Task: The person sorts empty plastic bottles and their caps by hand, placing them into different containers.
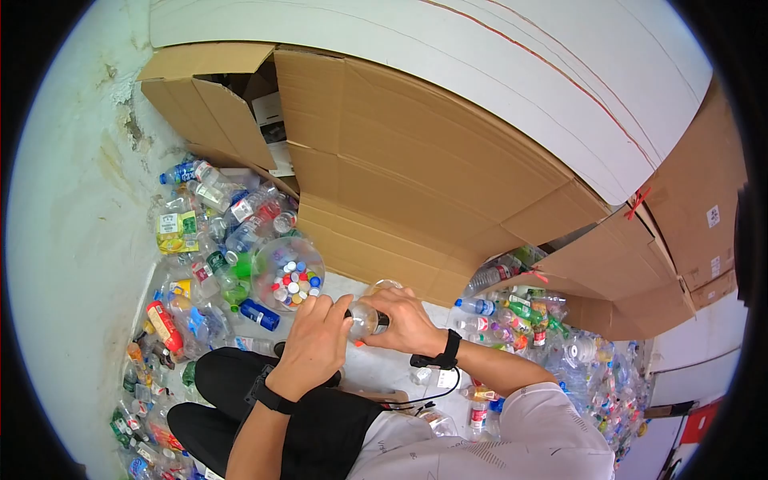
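Note:
A clear plastic bottle [365, 320] with a dark label is held sideways between my two hands, above my lap. My right hand [406, 320] wraps round its labelled body. At the other end, the fingers of my left hand [317, 342] are closed around the bottle's neck, which they mostly hide. Just beyond my left hand stands a clear round tub [261, 282] holding many red, white, blue and orange bottle caps [293, 282]. The rim of another clear container [389, 284] shows behind my right hand.
Used plastic bottles are heaped along the left wall [248, 228] and on the right [520, 320]. Large cardboard sheets [416, 152] stand in front of me. A blue can-like item [260, 315] lies near the tub. A black cable [436, 395] hangs from my right wrist.

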Available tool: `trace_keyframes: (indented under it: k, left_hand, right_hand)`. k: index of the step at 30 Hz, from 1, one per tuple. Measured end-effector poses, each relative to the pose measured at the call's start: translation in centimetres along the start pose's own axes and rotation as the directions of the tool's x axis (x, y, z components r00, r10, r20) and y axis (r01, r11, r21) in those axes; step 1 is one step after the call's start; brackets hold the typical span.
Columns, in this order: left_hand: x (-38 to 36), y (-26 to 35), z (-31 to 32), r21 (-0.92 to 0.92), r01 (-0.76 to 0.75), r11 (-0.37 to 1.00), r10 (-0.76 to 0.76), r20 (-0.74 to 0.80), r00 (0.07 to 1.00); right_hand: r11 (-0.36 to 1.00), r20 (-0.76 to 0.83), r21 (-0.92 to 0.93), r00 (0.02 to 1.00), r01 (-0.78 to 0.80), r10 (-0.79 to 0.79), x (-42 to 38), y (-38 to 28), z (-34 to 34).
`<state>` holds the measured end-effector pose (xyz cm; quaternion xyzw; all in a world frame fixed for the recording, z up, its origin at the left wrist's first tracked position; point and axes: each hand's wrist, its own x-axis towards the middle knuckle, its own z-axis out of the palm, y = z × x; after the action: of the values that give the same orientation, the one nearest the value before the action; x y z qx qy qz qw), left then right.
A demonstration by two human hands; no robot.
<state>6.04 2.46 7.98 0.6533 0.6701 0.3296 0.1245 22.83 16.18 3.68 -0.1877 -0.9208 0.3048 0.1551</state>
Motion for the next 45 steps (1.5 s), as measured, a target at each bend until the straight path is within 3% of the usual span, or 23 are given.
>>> trace_keyframes:
  k: [2,6,10,12,17,24,27,29,30,32,36,38,41,45]
  left_hand:
    - [0.0,-0.1,0.2,0.009,0.008,1.000,-0.008,-0.003,1.000]
    - [-0.4,-0.7,-0.4,0.057,-0.043,0.997,0.042,0.010,0.999]
    - [0.0,-1.1,-2.1,0.276,-0.173,0.946,0.150,0.102,0.983]
    - [-0.2,-1.3,-2.0,0.334,-0.223,0.916,0.188,0.134,0.973]
    - [-1.1,-3.0,-0.1,0.330,-0.211,0.920,0.242,-0.054,0.969]
    - [-1.2,-3.7,0.5,0.291,-0.170,0.941,0.210,-0.114,0.971]
    - [-1.2,-4.3,1.4,0.224,-0.054,0.973,0.099,-0.199,0.975]
    - [-0.9,-3.9,1.7,0.104,0.255,0.961,-0.225,-0.242,0.944]
    - [-0.8,-3.8,1.7,0.101,0.255,0.961,-0.226,-0.239,0.944]
    - [-0.5,-3.5,1.3,0.137,0.474,0.870,-0.476,-0.021,0.879]
    - [-0.5,-3.5,0.2,0.056,0.375,0.925,-0.374,-0.027,0.927]
    - [-0.4,-3.1,-1.3,-0.089,0.194,0.977,-0.195,-0.005,0.981]
    - [-0.5,-3.1,-2.4,-0.069,0.107,0.992,-0.100,0.104,0.990]
    - [-0.1,-2.6,-2.3,-0.101,0.068,0.993,-0.057,0.111,0.992]
  right_hand:
    - [1.000,0.007,0.009,1.000,-0.020,0.020,0.0,0.3,-0.2]
    - [0.982,0.193,0.187,0.979,0.032,-0.068,0.6,1.1,-1.9]
    - [0.954,0.341,0.296,0.927,0.050,-0.154,1.6,1.0,-3.1]
    - [0.956,0.350,0.287,0.921,0.067,-0.169,2.1,0.8,-3.3]
    - [0.951,0.349,0.279,0.908,0.134,-0.230,2.5,0.0,-2.9]
    - [0.974,0.274,0.170,0.942,0.151,-0.194,2.7,0.1,-1.6]
    - [0.983,0.190,0.069,0.965,0.169,-0.179,3.1,-0.3,-1.5]
    - [0.988,0.139,0.005,0.979,0.152,-0.151,3.4,-0.3,-1.4]
    - [0.989,0.135,-0.050,0.982,0.137,-0.129,3.5,-0.3,-1.3]
    - [0.986,0.133,-0.106,0.985,0.125,-0.110,3.5,-0.1,-1.1]
    - [0.989,0.205,-0.126,0.977,0.081,-0.054,3.4,0.7,-1.1]
    - [0.995,0.232,-0.089,0.972,0.054,-0.032,3.3,1.1,-1.1]
    - [0.999,0.231,0.010,0.972,0.043,-0.044,3.3,1.7,-0.8]
    - [0.996,0.284,0.084,0.958,0.004,-0.028,3.7,1.6,-0.9]
